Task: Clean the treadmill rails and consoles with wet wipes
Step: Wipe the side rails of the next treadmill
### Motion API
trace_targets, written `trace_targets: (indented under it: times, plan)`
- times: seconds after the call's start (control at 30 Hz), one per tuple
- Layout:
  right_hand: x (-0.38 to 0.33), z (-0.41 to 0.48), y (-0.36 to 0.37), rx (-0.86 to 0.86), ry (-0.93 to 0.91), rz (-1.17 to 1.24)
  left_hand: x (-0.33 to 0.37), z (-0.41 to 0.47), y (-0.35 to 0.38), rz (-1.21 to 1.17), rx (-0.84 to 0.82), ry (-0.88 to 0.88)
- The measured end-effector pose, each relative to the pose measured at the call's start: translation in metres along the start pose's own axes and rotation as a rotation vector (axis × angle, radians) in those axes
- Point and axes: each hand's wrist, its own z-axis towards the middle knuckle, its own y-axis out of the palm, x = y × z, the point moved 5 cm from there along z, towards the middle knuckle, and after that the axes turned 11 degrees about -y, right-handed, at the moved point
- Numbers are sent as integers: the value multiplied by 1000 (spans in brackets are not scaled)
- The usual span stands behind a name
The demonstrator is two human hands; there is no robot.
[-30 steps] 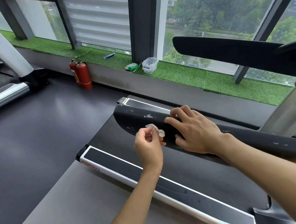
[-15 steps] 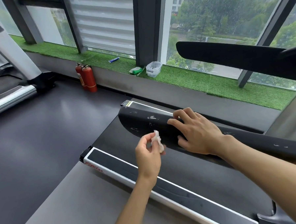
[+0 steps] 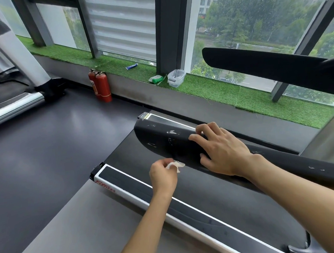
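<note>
— What was at the far left of the frame?
— A neighbouring treadmill with a silver side rail [image 3: 12, 107] stood on the dark grey floor [image 3: 47, 152]. To its right, two red fire extinguishers [image 3: 102, 87] stood against the base of the window ledge.

— And on the ledge?
— The ledge of green artificial turf [image 3: 228, 96] ran along under the glass. Left to right, it carried a small blue tube [image 3: 131, 66], a green-and-white packet [image 3: 156, 79] and, just beside the packet, a clear plastic tub [image 3: 176, 78].

— Where was the wipe?
— The crumpled white wet wipe [image 3: 176, 164] was at lower centre. The left hand [image 3: 163, 177] pinched it between thumb and fingertips, right at the lower edge of the black padded handrail [image 3: 163, 142]. I could not tell whether it actually pressed on the rail.

— How did that handrail lie?
— It ran from centre frame down towards the right edge and had white scuffs near its rounded end. Beneath it was the dark treadmill belt [image 3: 234, 200]. Nearer the camera lay a white-and-black side rail with red lettering [image 3: 126, 184].

— And the other hand?
— The right hand [image 3: 223, 152] gripped the handrail just right of the wipe. Its fingers curled over the top edge and its thumb lay on the near face.

— What about the upper right?
— A second black handrail [image 3: 265, 65] crossed in front of the rain-speckled window.
</note>
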Motion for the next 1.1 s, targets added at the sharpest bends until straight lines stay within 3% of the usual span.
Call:
trace_targets:
  times: [0.13,0.2,0.27,0.63,0.97,1.1]
  plan:
    - [0,0,0,4,-7,8,-10,4,0,-228,77,-124]
    - [0,0,0,7,-9,10,-15,2,4,-423,113,-270]
    - [0,0,1,6,-9,14,-19,-2,13,-578,95,-382]
    - [0,0,1,5,-11,18,-24,-21,31,-1061,-33,-641]
    - [-1,0,0,9,-10,18,-25,-24,39,-1009,-205,-713]
    - [-1,0,0,8,-14,17,-24,-18,34,-968,-119,-699]
